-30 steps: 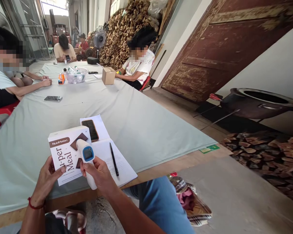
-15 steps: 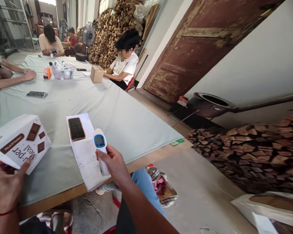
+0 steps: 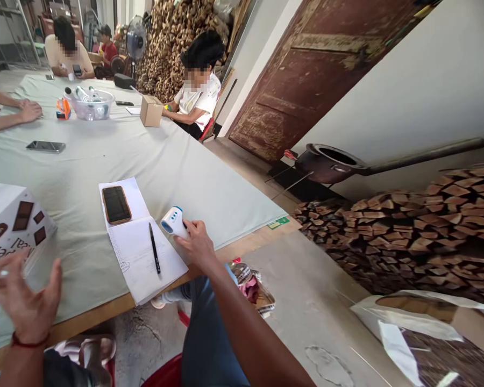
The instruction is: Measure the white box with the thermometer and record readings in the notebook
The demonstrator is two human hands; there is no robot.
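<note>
The person's left hand [image 3: 24, 301] is at the near left of the table [image 3: 210, 183], which has a pale green cloth. Its fingers are spread and grasp nothing that can be seen. They appear in front of a white cardboard box with brown squares and brown lettering [image 3: 18, 223]; whether a fingertip touches it, one cannot tell. This box stands on the cloth at the left edge of the view.

The right hand [image 3: 197, 244] is near the table's near edge and holds by its handle a gun-shaped thermometer of white plastic with blue trim [image 3: 173, 219]. The thermometer is tilted on its side, just to the right of the white paper sheets [image 3: 135, 258]. It is not clear if the cloth bears its weight. On the sheets are a slim black pen [image 3: 155, 248] and, at the far end, a dark-screened phone in a brown case [image 3: 116, 205].

The step in hand seems to be the putting down of both things: the box looks already placed, the thermometer nearly so. The next move would then call for a gentle lowering of the thermometer onto bare cloth, and a loosening of the right fingers only when it lies steady, away from the edge.
</note>
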